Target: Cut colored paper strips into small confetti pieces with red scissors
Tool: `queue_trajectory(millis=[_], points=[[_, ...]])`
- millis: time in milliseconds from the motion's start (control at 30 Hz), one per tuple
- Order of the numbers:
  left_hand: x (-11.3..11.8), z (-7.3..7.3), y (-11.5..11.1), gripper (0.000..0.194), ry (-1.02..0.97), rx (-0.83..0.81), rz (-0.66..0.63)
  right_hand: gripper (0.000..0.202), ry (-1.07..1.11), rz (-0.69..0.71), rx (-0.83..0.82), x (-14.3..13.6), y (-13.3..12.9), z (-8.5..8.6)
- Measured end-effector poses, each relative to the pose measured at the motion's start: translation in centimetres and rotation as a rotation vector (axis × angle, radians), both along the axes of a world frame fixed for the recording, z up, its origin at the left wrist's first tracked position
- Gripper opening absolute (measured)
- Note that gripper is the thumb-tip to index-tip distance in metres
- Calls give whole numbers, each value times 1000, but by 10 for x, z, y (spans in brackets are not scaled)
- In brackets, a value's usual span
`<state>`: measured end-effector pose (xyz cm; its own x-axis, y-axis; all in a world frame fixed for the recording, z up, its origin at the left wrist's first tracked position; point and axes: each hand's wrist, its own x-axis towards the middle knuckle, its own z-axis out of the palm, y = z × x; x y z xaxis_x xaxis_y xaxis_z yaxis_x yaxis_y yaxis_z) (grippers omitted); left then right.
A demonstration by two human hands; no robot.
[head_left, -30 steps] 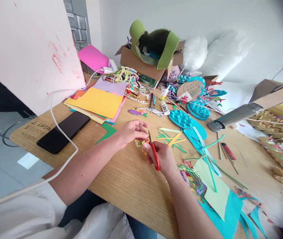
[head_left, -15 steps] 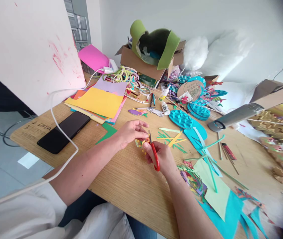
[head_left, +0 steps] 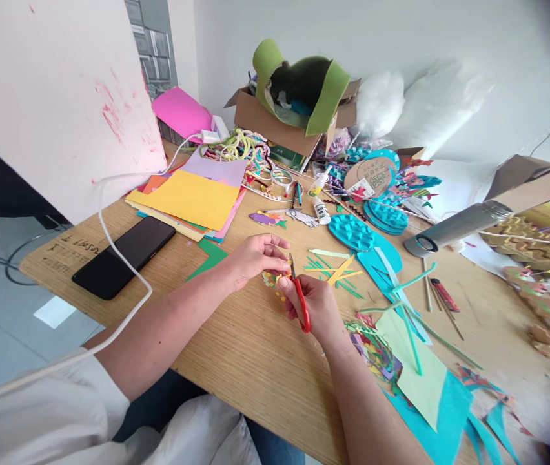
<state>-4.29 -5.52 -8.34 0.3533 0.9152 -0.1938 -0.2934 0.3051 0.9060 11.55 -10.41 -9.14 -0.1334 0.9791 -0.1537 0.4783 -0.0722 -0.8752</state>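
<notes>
Red-handled scissors [head_left: 302, 306] are in my right hand [head_left: 314, 303], its fingers wrapped round the handles and the blades pointing up and away. Just left of the blades, my left hand [head_left: 259, 259] pinches a small piece of yellow paper [head_left: 288, 265] between thumb and fingertips. Small yellow and green paper bits [head_left: 269, 279] lie on the table beneath and between the hands. To the right of the scissors' tip, thin green strips [head_left: 352, 289] and yellow strips [head_left: 341, 271] are crossed over one another.
A phone [head_left: 124, 257] and a white cable [head_left: 105, 223] lie by my left arm. Coloured paper sheets [head_left: 202, 197] are stacked behind. Glue bottles [head_left: 322, 211], blue cutouts [head_left: 352, 232], a metal flask [head_left: 454, 229] and paper scraps [head_left: 423, 374] sit farther right.
</notes>
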Motion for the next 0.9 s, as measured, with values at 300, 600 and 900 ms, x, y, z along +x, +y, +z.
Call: queue_trajectory(millis=[300,600,900], points=[[1,0,1,35,9,-4,20,57,-9,4,-5,2,-1,0],[0,-2,2,35,18,11,7,58,-20,9,-6,0,-1,1],[1,1,1,36,43,-6,0,55,-26,9,-7,1,0,0]])
